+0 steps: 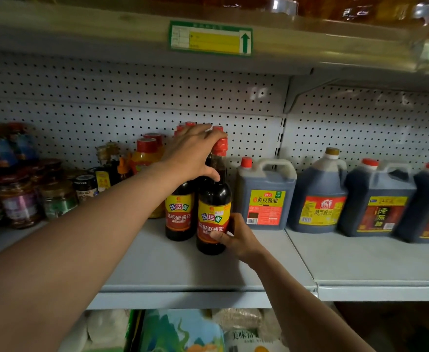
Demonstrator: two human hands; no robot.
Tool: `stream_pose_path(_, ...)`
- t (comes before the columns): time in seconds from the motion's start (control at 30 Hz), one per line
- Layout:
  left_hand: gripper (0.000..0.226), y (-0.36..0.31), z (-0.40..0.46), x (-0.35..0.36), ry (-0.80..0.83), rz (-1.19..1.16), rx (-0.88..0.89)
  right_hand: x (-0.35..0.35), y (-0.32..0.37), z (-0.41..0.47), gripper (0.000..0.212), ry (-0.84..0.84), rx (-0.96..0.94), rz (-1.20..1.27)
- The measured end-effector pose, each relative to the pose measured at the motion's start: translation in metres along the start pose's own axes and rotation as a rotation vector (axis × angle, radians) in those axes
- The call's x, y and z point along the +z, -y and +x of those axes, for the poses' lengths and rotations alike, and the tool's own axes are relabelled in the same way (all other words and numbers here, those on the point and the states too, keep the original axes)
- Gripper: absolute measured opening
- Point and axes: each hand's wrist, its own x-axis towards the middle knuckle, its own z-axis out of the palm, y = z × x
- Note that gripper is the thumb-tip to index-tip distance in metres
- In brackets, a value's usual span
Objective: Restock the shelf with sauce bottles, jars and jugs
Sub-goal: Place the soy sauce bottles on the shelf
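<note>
Two hands grasp the front soy sauce bottle standing on the grey shelf beside its twin bottle, the left hand curled over its red cap, the right hand wrapped round its lower label, left of four dark jugs

Both bare forearms reach forward and up into the scene. The left arm comes in from the near left, long and nearly straight, rising to the far centre. Its left hand is arched palm-down, fingers curved forward, the thumb hooked below. The right arm enters from the near right, lower and shorter. Its right hand sits lower, thumb pointing left and fingers curled away.
</note>
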Motion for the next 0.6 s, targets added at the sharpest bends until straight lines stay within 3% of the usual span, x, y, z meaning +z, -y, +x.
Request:
stream_pose_path(0.5, 0.12, 0.015, 0.016, 0.017, -0.022, 0.115, 0.052, 0.003, -0.01, 0.031, 0.071, -0.018, -0.003, 0.04)
stream_pose_path(0.6, 0.118, 0.016, 0.019, 0.019, -0.012, 0.116, 0.052, 0.003, -0.014, 0.037, 0.063, -0.027, -0.002, 0.025)
